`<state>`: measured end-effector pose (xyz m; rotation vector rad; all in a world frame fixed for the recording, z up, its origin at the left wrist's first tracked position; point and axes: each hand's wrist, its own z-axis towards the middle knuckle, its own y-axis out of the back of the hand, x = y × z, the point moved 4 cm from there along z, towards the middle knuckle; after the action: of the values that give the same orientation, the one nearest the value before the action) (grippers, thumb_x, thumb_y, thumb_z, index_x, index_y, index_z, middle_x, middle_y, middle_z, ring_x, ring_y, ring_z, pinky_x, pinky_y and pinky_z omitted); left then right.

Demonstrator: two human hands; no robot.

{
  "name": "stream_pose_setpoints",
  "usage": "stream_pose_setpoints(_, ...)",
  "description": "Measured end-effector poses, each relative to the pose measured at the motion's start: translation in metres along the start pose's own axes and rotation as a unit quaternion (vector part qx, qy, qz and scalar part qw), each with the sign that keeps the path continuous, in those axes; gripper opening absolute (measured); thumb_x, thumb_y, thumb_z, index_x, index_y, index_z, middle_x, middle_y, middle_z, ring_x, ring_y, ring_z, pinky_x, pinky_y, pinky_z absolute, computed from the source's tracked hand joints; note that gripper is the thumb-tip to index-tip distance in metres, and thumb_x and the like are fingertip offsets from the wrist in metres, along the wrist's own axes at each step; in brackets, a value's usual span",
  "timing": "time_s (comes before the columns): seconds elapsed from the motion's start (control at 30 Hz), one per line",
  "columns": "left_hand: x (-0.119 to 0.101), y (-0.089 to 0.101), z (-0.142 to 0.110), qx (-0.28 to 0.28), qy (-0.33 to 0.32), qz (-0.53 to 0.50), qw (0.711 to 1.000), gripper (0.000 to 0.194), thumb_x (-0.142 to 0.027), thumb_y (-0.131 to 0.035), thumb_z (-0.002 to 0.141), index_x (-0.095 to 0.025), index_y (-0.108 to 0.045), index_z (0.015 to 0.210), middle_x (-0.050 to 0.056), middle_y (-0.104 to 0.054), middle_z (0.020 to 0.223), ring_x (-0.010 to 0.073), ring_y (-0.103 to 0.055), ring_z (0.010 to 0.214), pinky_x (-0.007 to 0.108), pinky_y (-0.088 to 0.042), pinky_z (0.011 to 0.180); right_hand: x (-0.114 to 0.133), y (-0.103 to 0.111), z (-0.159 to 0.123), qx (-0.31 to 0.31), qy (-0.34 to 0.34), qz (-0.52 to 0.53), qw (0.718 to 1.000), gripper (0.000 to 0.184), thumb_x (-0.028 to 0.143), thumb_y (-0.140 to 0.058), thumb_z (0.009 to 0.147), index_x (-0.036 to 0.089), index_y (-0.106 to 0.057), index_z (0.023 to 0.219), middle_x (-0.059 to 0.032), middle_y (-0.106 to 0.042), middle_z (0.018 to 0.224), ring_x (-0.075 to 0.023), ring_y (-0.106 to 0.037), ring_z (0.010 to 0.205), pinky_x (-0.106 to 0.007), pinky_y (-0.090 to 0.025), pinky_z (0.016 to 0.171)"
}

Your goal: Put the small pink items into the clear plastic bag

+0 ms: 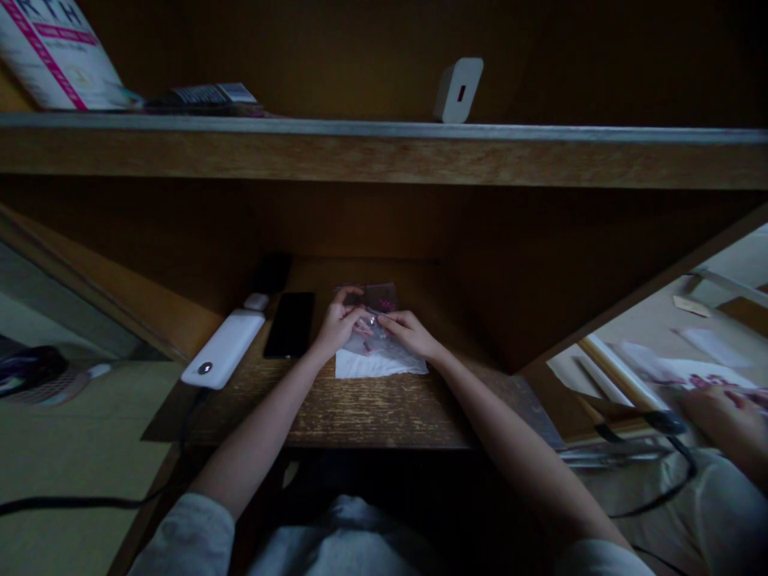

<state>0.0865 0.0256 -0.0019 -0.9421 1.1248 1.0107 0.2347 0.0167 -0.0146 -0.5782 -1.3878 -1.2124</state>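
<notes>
In the middle of the wooden desk, my left hand (341, 324) pinches the left side of a thin, clear plastic bag (384, 346), its index finger raised. From the other side, my right hand (411, 332) grips the same bag between thumb and fingers. A small bright spot shows between my fingertips; whether it is an object or a glint I cannot tell. White paper (379, 366) lies under the bag toward the near edge. Just beyond my hands rests another clear packet (387, 298) with small pink-red bits showing through.
A black phone (289, 324) and a white power bank (225, 348) with a cable lie left of my hands. Overhead runs a shelf (384, 154) bearing a white charger (459, 90) and a white pack (57, 56). At right, another person's hand (717, 412) is near reddish pieces on paper.
</notes>
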Motion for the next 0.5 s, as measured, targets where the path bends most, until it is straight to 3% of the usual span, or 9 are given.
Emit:
stream_pose_setpoints(0.1, -0.0001, 0.0005, 0.0002, -0.018, -0.006, -0.003, 1.0, 0.04, -0.035, -0.058, 0.076, -0.021, -0.039, 0.109, -0.004, -0.06, 0.063, 0.0143, -0.062, 0.047, 0.025, -0.052, 0.045, -0.0007, 0.0002, 0.0003, -0.006, -0.023, 0.032, 0.999, 0.046, 0.055, -0.046, 0.08, 0.016, -0.042, 0.055, 0.0047, -0.033, 0.052, -0.0074, -0.028, 0.049, -0.022, -0.022, 0.047)
stream_pose_setpoints(0.2, -0.0015, -0.0026, -0.0012, 0.006, -0.009, 0.003, 1.0, 0.046, -0.035, -0.063, 0.073, -0.021, -0.04, 0.11, -0.003, -0.062, 0.066, 0.0129, -0.061, 0.047, 0.024, -0.051, 0.045, 0.0024, -0.0008, -0.001, 0.006, -0.034, 0.062, 0.997, 0.046, 0.055, -0.047, 0.078, 0.017, -0.04, 0.054, 0.0053, -0.032, 0.049, -0.0071, -0.026, 0.047, -0.022, -0.021, 0.046)
stream_pose_setpoints(0.33, -0.0033, -0.0048, -0.0038, 0.032, -0.002, 0.011, 0.999, 0.049, -0.032, -0.071, 0.067, -0.02, -0.04, 0.103, -0.003, -0.063, 0.068, 0.0112, -0.06, 0.047, 0.021, -0.05, 0.045, 0.0044, -0.0029, -0.0028, 0.027, -0.029, 0.07, 0.997, 0.045, 0.054, -0.049, 0.078, 0.016, -0.045, 0.056, 0.0053, -0.033, 0.05, -0.007, -0.026, 0.047, -0.022, -0.021, 0.046)
stream_pose_setpoints(0.5, -0.0069, -0.0041, -0.0042, 0.016, -0.027, 0.0, 0.999, 0.045, -0.029, -0.07, 0.068, -0.021, -0.036, 0.097, -0.006, -0.061, 0.064, 0.0094, -0.057, 0.044, 0.017, -0.047, 0.042, 0.0019, -0.0047, -0.0017, 0.017, -0.021, 0.063, 0.998, 0.044, 0.053, -0.048, 0.08, 0.015, -0.047, 0.056, 0.0053, -0.032, 0.049, -0.0069, -0.026, 0.047, -0.023, -0.021, 0.047)
